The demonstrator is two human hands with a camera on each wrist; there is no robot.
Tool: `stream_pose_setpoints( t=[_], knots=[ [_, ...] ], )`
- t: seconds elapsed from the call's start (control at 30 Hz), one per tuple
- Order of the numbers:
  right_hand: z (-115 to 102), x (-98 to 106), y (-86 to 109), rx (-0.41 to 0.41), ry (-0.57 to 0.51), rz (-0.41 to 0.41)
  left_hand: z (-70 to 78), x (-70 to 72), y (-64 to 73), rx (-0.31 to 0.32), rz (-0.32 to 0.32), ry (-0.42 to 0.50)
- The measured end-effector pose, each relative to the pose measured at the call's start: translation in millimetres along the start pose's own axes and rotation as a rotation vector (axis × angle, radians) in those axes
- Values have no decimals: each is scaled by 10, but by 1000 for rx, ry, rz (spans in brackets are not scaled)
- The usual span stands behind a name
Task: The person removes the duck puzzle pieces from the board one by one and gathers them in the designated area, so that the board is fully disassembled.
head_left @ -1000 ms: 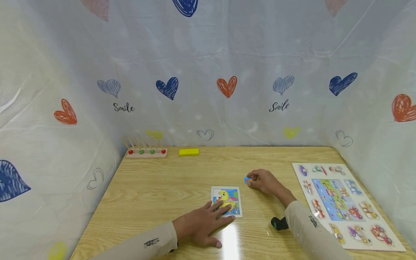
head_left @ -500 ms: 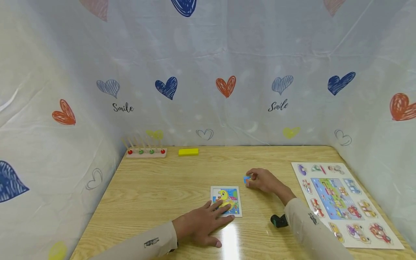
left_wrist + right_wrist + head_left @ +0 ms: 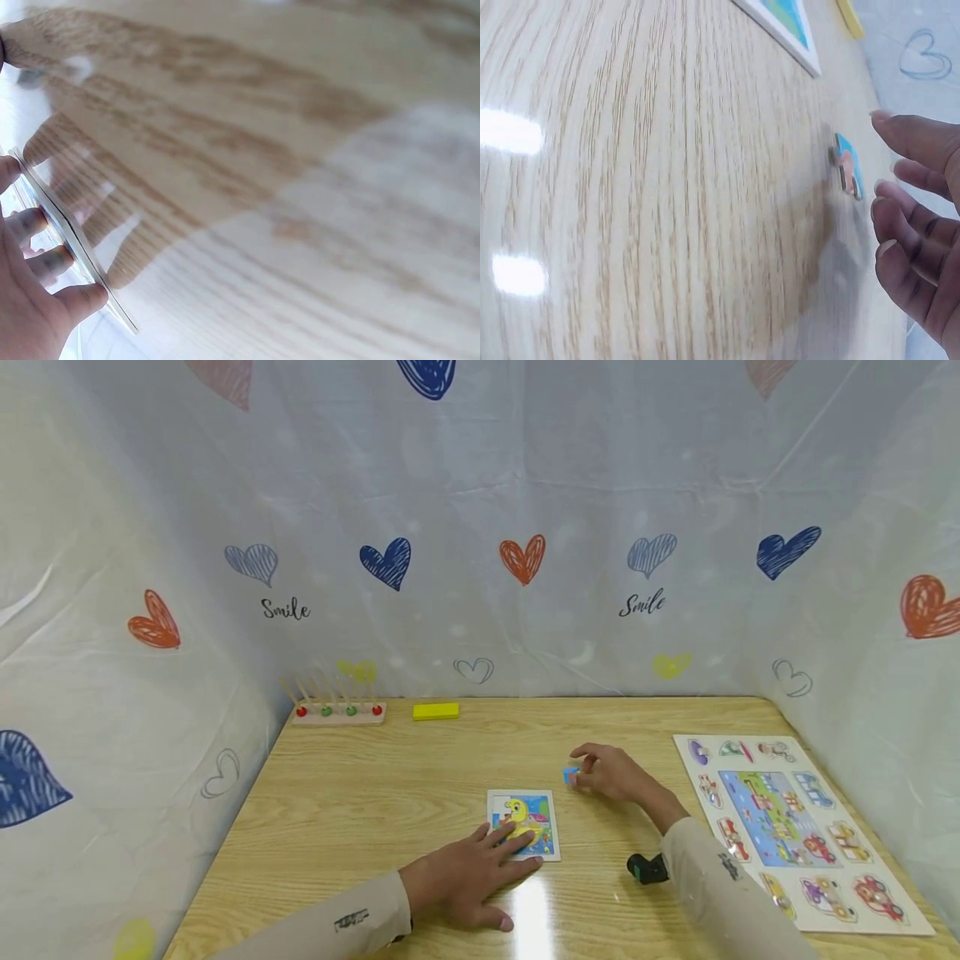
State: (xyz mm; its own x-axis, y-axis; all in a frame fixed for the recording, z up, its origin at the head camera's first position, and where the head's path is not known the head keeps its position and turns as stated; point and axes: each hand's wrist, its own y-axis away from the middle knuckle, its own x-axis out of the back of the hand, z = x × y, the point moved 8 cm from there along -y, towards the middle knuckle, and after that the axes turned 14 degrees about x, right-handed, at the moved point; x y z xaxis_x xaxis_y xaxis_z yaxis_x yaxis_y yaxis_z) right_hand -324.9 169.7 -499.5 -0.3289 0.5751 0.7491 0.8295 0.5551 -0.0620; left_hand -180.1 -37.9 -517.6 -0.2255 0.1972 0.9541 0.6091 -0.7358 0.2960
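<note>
A small square puzzle (image 3: 556, 831) with a yellow duck picture lies on the table, with a pale patch at its upper left. My left hand (image 3: 468, 877) rests on its lower part, fingers spread over the duck; the left wrist view shows the fingertips on the puzzle board's edge (image 3: 67, 225). To the right of the board, a blue puzzle piece (image 3: 569, 776) with a pinkish patch lies on the tabletop. Over it hovers my right hand (image 3: 615, 775). The right wrist view shows the fingers loosely bent and apart from the piece (image 3: 847, 166).
At the right lies a large vehicle puzzle board (image 3: 705, 785). A dark object (image 3: 645, 869) shows beside the right sleeve. Along the back stand a yellow block (image 3: 436, 712) and a wooden base (image 3: 363, 719) with pegs and red and green beads. A heart-printed curtain (image 3: 577, 618) encloses the table.
The right hand's fingers have lifted and spread slightly from the blue puzzle piece, which stays in place. The left hand keeps its position on the duck puzzle.
</note>
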Motion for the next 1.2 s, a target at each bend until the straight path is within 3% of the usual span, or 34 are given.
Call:
stream_pose_setpoints(
  t=[0.43, 0.73, 1.2],
  knots=[
    [-356, -232, -170, 131, -96, -90, 3, 25, 0, 4, 2, -5],
    [-565, -457, -247, 232, -98, -175, 8, 61, -1, 10, -8, -11],
    [-673, -694, -293, 237, -134, -260, 2, 56, 7, 1, -26, -2]
  ],
)
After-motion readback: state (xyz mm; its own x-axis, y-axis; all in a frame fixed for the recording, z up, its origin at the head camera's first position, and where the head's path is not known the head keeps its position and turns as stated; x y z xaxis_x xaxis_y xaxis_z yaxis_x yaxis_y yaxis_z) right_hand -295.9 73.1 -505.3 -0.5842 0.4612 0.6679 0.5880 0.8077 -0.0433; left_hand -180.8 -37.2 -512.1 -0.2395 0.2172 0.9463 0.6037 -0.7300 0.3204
